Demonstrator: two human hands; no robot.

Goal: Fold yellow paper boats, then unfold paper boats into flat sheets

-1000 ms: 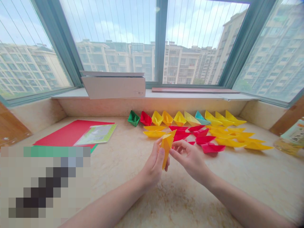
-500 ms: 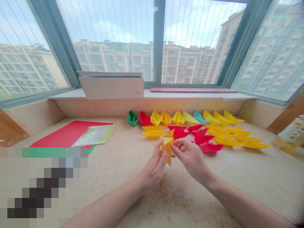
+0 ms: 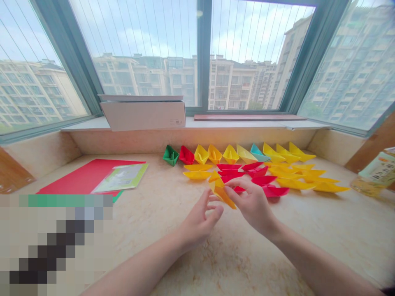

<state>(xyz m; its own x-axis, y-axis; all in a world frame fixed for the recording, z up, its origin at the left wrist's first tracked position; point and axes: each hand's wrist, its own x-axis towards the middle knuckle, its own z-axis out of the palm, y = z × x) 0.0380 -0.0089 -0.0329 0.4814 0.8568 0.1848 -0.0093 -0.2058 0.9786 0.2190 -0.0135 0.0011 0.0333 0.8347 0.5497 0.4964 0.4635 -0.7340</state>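
Yellow folded paper (image 3: 222,193) is held up above the countertop (image 3: 222,263) in front of me, its side pinched between the thumb and fingers of my right hand (image 3: 254,205); I seem to grip it lightly so the thin layers are not crushed; my left hand (image 3: 197,224) is parted, thumb away from the curled fingers, perhaps to leave the paper room to turn; I cannot tell whether its fingertips touch the far side; the paper is crisp and matt, narrow, pointed and tilted down to the right.

Just beyond, red paper boats (image 3: 274,192) lie close together, with yellow paper boats (image 3: 330,187) to their right, slim and sharp-ended; farther back a row begins with a dark green boat (image 3: 170,155) and includes a turquoise boat (image 3: 259,153), probably lined up near the wall to stay out of my forearms' way; the stone-like countertop is mottled beige and brown.

To the left, a flat red sheet (image 3: 77,176) lies under a clear-fronted packet (image 3: 135,176), perhaps stacked aside for reach; a smooth white box (image 3: 143,116) rests on the ledge; a clear, labelled bottle (image 3: 378,168) is at far right.
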